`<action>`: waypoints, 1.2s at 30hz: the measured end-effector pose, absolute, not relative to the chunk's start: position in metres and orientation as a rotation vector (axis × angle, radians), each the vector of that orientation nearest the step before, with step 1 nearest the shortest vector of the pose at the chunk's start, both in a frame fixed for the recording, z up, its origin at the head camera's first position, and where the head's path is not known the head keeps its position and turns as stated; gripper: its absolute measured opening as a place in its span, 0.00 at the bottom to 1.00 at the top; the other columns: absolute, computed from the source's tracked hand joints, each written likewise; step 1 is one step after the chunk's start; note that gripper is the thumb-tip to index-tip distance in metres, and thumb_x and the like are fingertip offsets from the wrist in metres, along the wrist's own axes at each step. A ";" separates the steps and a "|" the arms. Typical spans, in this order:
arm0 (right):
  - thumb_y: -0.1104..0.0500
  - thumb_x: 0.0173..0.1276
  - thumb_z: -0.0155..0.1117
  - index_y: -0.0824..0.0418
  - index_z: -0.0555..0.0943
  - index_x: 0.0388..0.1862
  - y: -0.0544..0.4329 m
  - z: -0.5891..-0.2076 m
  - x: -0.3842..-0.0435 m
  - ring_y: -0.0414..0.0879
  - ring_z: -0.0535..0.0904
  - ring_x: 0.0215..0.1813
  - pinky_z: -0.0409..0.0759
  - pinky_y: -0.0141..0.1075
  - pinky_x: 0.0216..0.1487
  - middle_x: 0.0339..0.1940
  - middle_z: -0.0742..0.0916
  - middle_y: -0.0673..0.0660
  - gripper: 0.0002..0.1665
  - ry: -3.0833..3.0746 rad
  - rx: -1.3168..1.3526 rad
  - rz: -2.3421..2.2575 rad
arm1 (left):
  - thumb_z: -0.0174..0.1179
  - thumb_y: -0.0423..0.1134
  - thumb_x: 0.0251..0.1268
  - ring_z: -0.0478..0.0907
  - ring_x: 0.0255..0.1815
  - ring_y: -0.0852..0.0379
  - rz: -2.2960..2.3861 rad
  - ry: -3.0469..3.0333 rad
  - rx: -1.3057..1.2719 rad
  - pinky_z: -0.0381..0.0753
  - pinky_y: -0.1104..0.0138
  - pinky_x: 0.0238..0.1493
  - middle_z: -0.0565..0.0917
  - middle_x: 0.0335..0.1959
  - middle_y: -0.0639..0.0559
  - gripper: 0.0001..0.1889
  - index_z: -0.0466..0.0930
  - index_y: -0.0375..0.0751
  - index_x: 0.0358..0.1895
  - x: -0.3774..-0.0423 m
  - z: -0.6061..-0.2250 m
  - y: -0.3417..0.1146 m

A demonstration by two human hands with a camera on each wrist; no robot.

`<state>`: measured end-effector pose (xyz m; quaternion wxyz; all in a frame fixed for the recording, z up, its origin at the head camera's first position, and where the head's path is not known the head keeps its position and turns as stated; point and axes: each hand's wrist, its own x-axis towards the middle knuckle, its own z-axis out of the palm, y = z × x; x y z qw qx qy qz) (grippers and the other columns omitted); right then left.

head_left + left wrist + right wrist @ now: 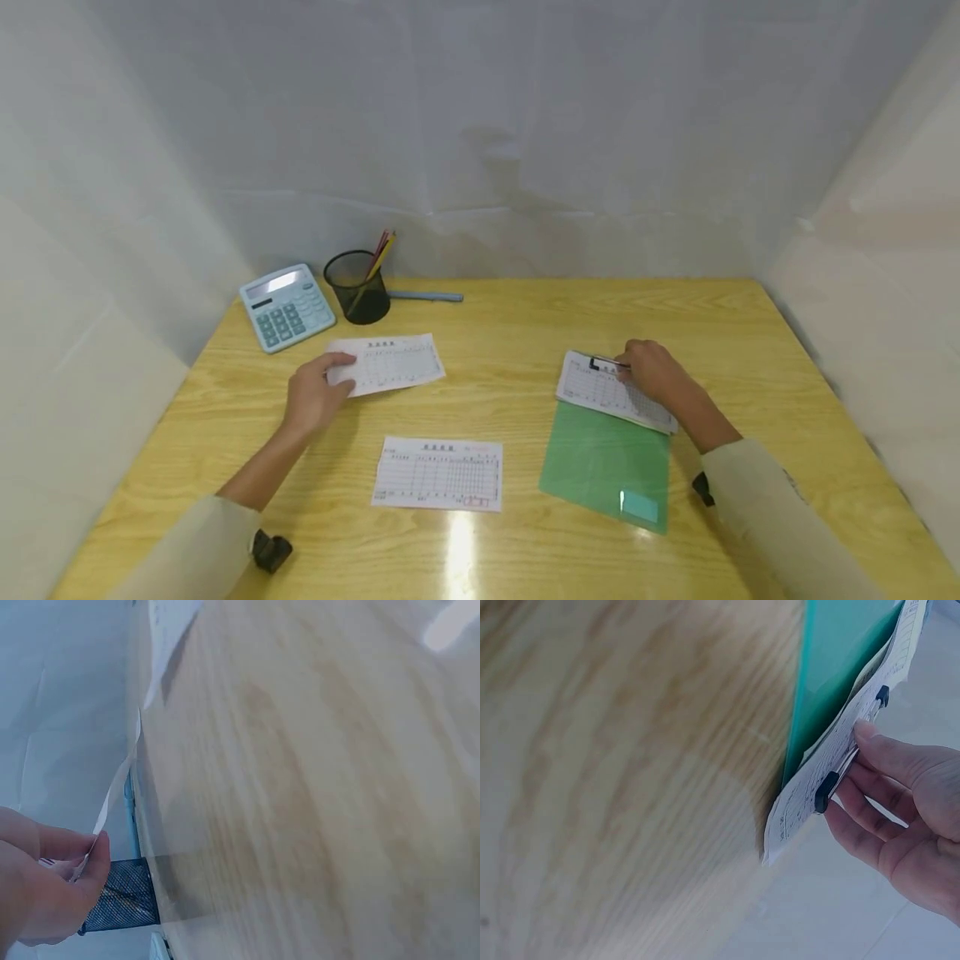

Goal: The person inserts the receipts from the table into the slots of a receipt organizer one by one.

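Note:
My left hand (317,392) pinches the left end of a printed paper form (401,363), held a little above the table; in the left wrist view the slip (114,787) shows edge-on between thumb and fingers (71,859). A second form (438,473) lies flat in the front middle. At the right is a green clipboard (600,462) with a stack of similar forms (592,385) at its top end. My right hand (654,371) pinches the wire clip with black ends (827,791) there, thumb on the paper side and fingers beneath.
A light blue calculator (288,308) sits at the back left. Beside it stands a black mesh pen cup (367,304) holding pencils (384,250), with a blue pen-like stick (427,296) lying to its right. White sheeting (480,125) encloses the wooden table (480,400).

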<state>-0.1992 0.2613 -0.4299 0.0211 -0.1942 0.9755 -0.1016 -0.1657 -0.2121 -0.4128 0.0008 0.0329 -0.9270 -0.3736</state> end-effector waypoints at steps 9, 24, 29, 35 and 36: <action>0.63 0.62 0.65 0.72 0.83 0.46 0.263 -0.429 -0.198 0.55 0.80 0.38 0.80 0.42 0.37 0.35 0.83 0.61 0.16 3.026 -0.600 -0.316 | 0.54 0.26 0.59 0.59 0.72 0.40 -1.361 -2.819 0.043 0.62 0.49 0.69 0.68 0.68 0.37 0.20 0.75 0.33 0.57 -0.180 -0.400 -0.181; 0.64 0.61 0.65 0.72 0.84 0.44 0.262 -0.431 -0.199 0.53 0.80 0.35 0.79 0.41 0.35 0.32 0.83 0.61 0.14 3.076 -0.665 -0.305 | 0.57 0.22 0.57 0.78 0.42 0.50 -1.698 -2.769 -0.192 0.75 0.73 0.28 0.74 0.63 0.41 0.18 0.80 0.36 0.51 -0.196 -0.398 -0.089; 0.64 0.61 0.65 0.72 0.83 0.44 0.261 -0.430 -0.199 0.53 0.80 0.35 0.79 0.41 0.34 0.32 0.83 0.61 0.14 3.063 -0.668 -0.334 | 0.57 0.22 0.55 0.78 0.49 0.51 -1.839 -2.796 -0.215 0.80 0.69 0.35 0.74 0.64 0.44 0.18 0.81 0.39 0.50 -0.196 -0.403 -0.061; 0.63 0.61 0.65 0.71 0.84 0.44 0.262 -0.430 -0.200 0.52 0.80 0.35 0.79 0.42 0.35 0.32 0.83 0.61 0.14 3.057 -0.648 -0.332 | 0.58 0.23 0.54 0.72 0.60 0.50 -1.812 -2.944 -0.339 0.77 0.69 0.36 0.73 0.65 0.47 0.19 0.83 0.44 0.48 -0.193 -0.410 -0.034; 0.63 0.61 0.65 0.71 0.84 0.43 0.263 -0.431 -0.200 0.52 0.80 0.35 0.79 0.42 0.35 0.32 0.83 0.61 0.14 3.059 -0.648 -0.331 | 0.59 0.23 0.54 0.70 0.63 0.50 -1.796 -2.965 -0.370 0.76 0.70 0.37 0.74 0.64 0.47 0.19 0.83 0.44 0.48 -0.192 -0.411 -0.029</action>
